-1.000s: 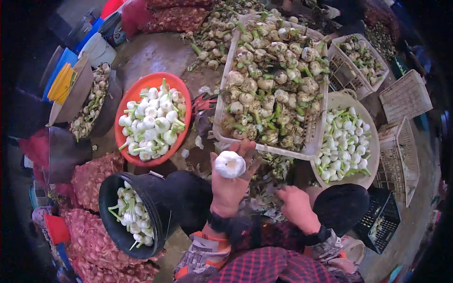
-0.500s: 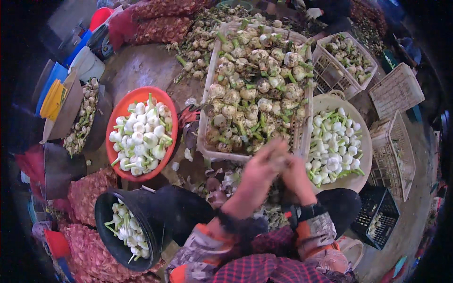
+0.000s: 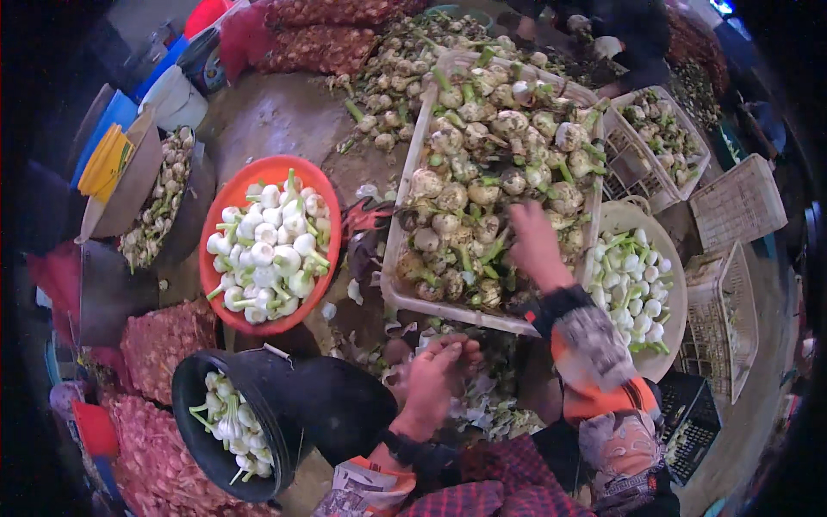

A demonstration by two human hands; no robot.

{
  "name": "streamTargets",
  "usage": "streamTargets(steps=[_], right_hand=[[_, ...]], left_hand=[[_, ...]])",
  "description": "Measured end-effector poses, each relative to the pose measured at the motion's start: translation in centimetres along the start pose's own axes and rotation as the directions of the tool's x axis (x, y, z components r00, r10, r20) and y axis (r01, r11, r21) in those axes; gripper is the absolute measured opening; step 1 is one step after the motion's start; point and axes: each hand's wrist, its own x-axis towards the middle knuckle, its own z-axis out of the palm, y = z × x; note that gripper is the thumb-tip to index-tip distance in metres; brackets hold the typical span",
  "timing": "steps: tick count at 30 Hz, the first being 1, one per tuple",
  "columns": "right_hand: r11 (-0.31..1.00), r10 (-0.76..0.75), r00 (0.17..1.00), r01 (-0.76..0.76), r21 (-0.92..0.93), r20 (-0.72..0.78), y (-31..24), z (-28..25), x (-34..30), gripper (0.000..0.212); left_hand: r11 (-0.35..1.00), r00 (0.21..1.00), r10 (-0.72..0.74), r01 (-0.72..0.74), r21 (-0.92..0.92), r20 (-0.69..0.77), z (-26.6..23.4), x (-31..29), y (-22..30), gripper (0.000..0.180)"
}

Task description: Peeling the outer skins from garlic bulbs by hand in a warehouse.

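Observation:
My right hand (image 3: pixel 536 246) reaches over the large crate (image 3: pixel 405 289), its fingers stretched out among dirty garlic bulbs (image 3: pixel 482 193) with stem stubs; I see none lifted in it. My left hand (image 3: pixel 435 379) hovers above my lap, fingers curled in; whatever they hold, if anything, is hidden. Loose garlic skins (image 3: pixel 495 405) lie below, between my legs. Clean white garlic bulbs (image 3: pixel 263 254) with green stems fill the red-orange basin (image 3: pixel 323 185) to the left. More peeled white garlic (image 3: pixel 633 293) lies in the beige round basin (image 3: pixel 670 349) to the right.
A black bucket (image 3: pixel 185 431) with white garlic leans by my left leg. A red-and-dark glove (image 3: pixel 369 215) lies between basin and crate. Net sacks (image 3: pixel 168 349) stand at left. Several crates (image 3: pixel 741 202) line the right. Beyond, a person's gloved hand (image 3: pixel 608 46) shows near heaped garlic.
My hands, together in front of the crate before, have parted. The right has moved up over the dirty garlic; the left has dropped lower and leftward. The whole view has shifted slightly.

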Motion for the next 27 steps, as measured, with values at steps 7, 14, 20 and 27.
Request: streamTargets(steps=[7, 14, 20, 27], right_hand=[[0.172, 0.194, 0.807, -0.588, 0.791, 0.558, -9.6, -4.2, -11.3, 0.038], [0.356, 0.265, 0.928, -0.347, 0.868, 0.262, -13.8, -5.4, -14.8, 0.047], [0.593, 0.124, 0.977, -0.212, 0.777, 0.172, -13.7, -5.9, -16.9, 0.045], [0.683, 0.101, 0.991, -0.133, 0.718, 0.088, -14.2, -7.2, -18.0, 0.043]], left_hand=[[0.856, 0.900, 0.386, -0.431, 0.285, 0.202, 2.6, 0.3, -0.5, 0.068], [0.353, 0.727, 0.616, -0.599, 0.718, 0.304, 2.1, -1.5, -0.4, 0.063], [0.366, 0.785, 0.514, -0.565, 0.739, 0.345, 1.1, -3.7, 1.1, 0.056], [0.990, 0.865, -0.030, -0.044, 0.135, 0.501, -2.0, -5.3, 2.2, 0.055]])
